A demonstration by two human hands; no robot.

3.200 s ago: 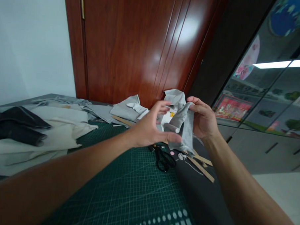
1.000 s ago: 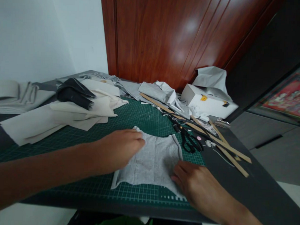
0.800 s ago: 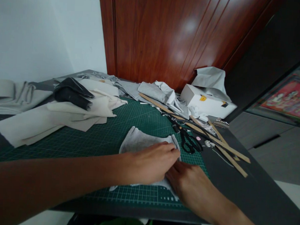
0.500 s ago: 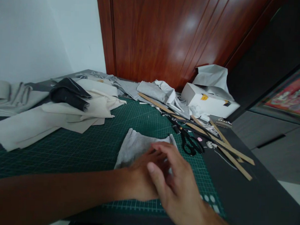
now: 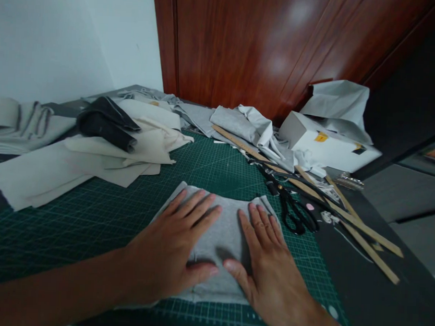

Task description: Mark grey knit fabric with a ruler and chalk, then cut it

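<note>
A light grey piece of fabric [image 5: 225, 230] lies on the green cutting mat [image 5: 217, 168] close in front of me. My left hand [image 5: 174, 247] rests on its left part, fingers spread and pointing away from me. On the right part lies my right hand [image 5: 267, 261], also flat with the fingers stretched out. Both thumbs point toward each other over the middle of the cloth. Part of the cloth's left and right sides is hidden under the hands. Just right of the fabric, a pair of black-handled scissors [image 5: 294, 212] rests across the mat's edge.
Cream fabric pieces [image 5: 51, 175] and a dark folded cloth [image 5: 107, 124] lie at the left. Grey cloth [image 5: 233, 125] is heaped along the back. Wooden strips [image 5: 362, 224] cross the table at the right, near a white box [image 5: 333, 144].
The hands, earlier crossed one over the other above the cloth, have moved apart and now lie flat on it. More of the fabric shows. The view has shifted slightly.
</note>
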